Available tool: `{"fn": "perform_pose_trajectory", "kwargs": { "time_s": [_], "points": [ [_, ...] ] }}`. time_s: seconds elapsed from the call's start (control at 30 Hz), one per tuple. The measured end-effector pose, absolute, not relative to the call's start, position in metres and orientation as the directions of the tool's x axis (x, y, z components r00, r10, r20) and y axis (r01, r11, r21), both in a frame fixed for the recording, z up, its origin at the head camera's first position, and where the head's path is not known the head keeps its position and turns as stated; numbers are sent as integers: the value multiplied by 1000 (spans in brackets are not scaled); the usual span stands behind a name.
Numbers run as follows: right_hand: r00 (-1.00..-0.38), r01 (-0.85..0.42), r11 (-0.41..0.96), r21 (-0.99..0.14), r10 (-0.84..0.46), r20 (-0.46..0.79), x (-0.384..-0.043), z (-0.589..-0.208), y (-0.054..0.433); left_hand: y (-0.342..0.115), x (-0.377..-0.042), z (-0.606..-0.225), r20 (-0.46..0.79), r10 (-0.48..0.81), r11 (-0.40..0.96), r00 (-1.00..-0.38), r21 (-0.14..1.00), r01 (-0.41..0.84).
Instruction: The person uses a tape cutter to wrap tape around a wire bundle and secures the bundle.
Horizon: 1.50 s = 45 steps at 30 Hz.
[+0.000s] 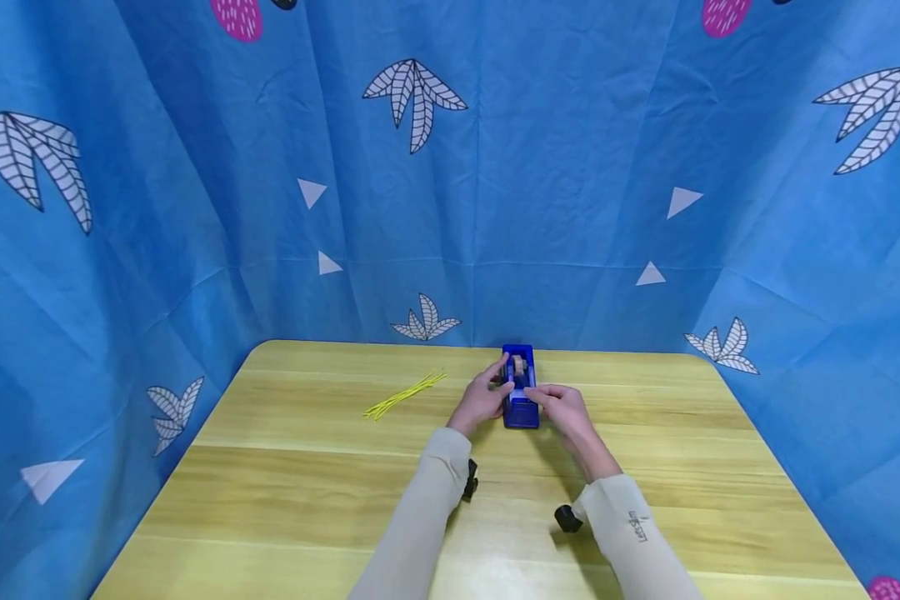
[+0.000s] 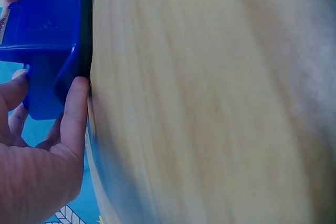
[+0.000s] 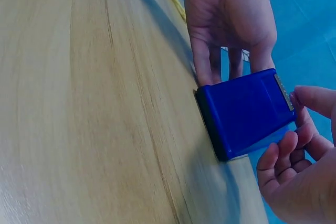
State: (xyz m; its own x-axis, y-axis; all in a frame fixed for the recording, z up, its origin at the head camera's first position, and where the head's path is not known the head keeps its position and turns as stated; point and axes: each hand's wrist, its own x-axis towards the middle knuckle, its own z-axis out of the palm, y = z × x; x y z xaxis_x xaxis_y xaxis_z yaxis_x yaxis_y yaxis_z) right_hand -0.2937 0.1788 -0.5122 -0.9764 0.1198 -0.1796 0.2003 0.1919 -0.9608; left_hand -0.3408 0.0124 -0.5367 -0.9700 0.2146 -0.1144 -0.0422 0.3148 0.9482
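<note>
A blue tape dispenser (image 1: 521,415) stands on the table, with a small roll of tape (image 1: 518,365) in its middle. My left hand (image 1: 482,400) grips its left side, the fingers along the wall and the thumb near the front part. On the other side, my right hand (image 1: 566,410) has thumb and index finger together right at the serrated cutter (image 3: 284,92), pinching the tape's end there. The clear tape itself hardly shows. In the left wrist view, the dispenser's blue front (image 2: 47,22) sits between both hands.
Several thin yellow sticks or ties (image 1: 403,395) lie in a loose bundle to the left of the dispenser. The wooden table (image 1: 300,483) ends at a blue patterned curtain (image 1: 555,167) behind and at both sides.
</note>
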Motion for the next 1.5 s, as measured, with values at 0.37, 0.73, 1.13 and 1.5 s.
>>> {"fn": "perform_pose_trajectory", "kwargs": {
  "time_s": [0.37,0.73,1.13,1.5],
  "points": [
    [-976,174,160,-972,159,-148,-292,-514,175,14,-341,-535,-113,211,314,-971,948,-42],
    [-973,183,181,-966,172,-152,-287,-516,178,16,-338,-534,-119,210,309,-971,950,-49],
    [-973,177,160,-971,178,-148,-280,-515,176,14,-339,-536,-124,221,280,-967,958,-59],
    [-970,171,151,-974,197,-140,-272,-518,169,12,-339,-536,-116,223,275,-968,960,-52]
  ]
}}
